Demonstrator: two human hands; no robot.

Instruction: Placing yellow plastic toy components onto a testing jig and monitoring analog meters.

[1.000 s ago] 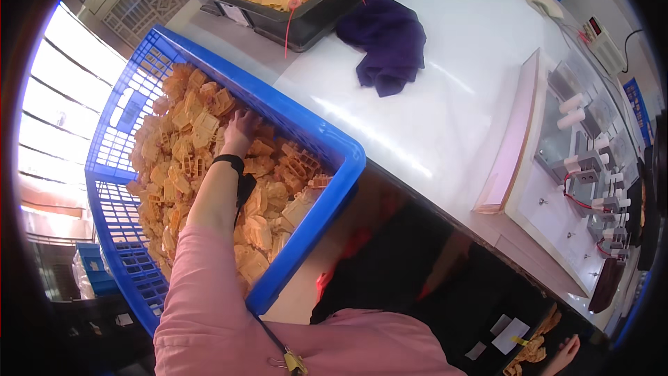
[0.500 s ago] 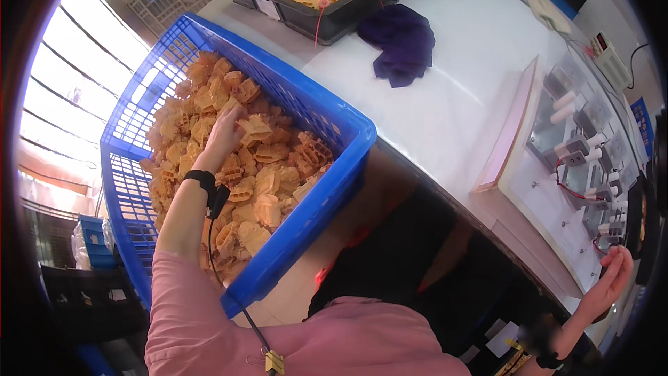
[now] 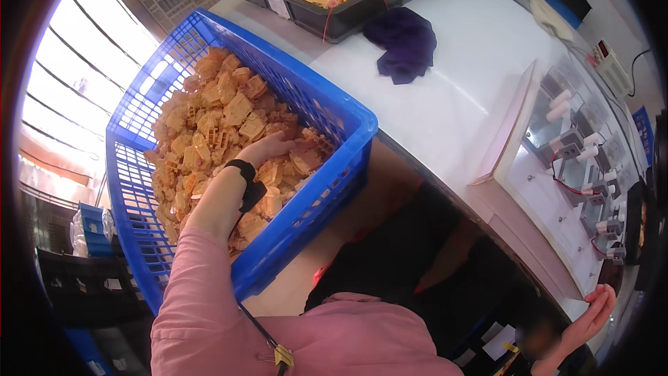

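My left hand (image 3: 270,147) is down in a large blue plastic crate (image 3: 358,124). Its fingers stretch rightward over a heap of tan molded plastic parts (image 3: 209,115), touching those near the crate's right side. I see no part held in it, though the fingertips are partly lost among the pieces. My right hand (image 3: 590,317) is at the far lower right, fingers extended and holding nothing visible. It is beside the lower corner of a white slanted fixture board (image 3: 550,219) carrying metal blocks, white cylinders and red wires.
A white-topped table (image 3: 466,49) borders the crate on the right. On it are a black tray (image 3: 341,22) heaped with similar tan parts and a crumpled dark purple cloth (image 3: 403,42). A small white device (image 3: 612,69) stands at the far right. Blue bins (image 3: 97,230) are at the left.
My left hand has moved right and nearer to me across the heap, leaving the parts it was touching. My right hand has dropped lower, along the fixture board's edge.
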